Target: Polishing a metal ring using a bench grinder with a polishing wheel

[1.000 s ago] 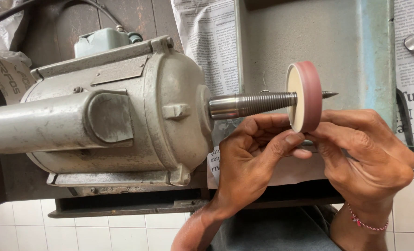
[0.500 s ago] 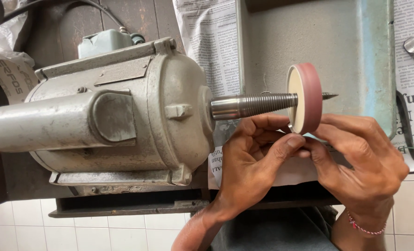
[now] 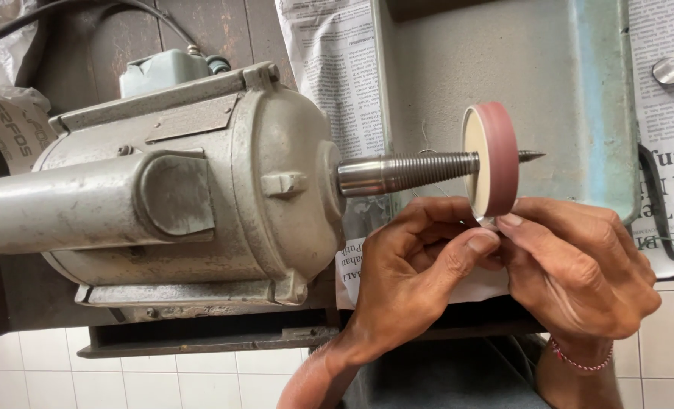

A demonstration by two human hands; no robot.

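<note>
Nearest the camera, the left hand (image 3: 420, 265) and the right hand (image 3: 579, 269) meet fingertip to fingertip just below the pink wheel (image 3: 494, 160). Both hands are curled nearly closed, thumbs and forefingers pinched together at the lower rim of the wheel; a small object appears to be held between the fingertips, but it is too small and too hidden to identify. The right wrist carries a red bracelet (image 3: 579, 357). The pink wheel, a thick disc with a cream-coloured face, sits upright near the tip of a threaded tapered spindle (image 3: 409, 171), whose point projects just past the wheel on the right. The spindle runs horizontally out of a grey electric motor (image 3: 178, 189), which occupies the left half of the view and rests on a dark base plate (image 3: 201, 341) above white tiles (image 3: 42, 375). Behind the wheel stands a grey and blue metal hood (image 3: 572, 91). Newspaper sheets (image 3: 329, 68) line the surface behind the motor and hood, and a small metal ring (image 3: 670, 70) lies on the newspaper at the far right.
</note>
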